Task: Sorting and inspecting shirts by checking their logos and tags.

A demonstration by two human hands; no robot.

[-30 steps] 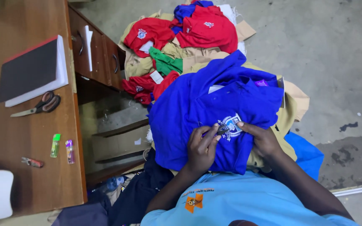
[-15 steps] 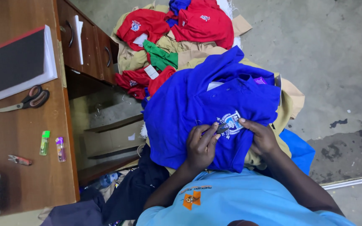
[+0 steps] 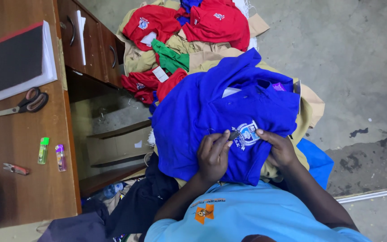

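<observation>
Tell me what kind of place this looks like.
Probably a small garment or uniform workshop. Both hands, left hand and right hand, work at the badge of a blue polo shirt; red shirts are heaped on the concrete floor, and scissors lie on the wooden desk.
</observation>
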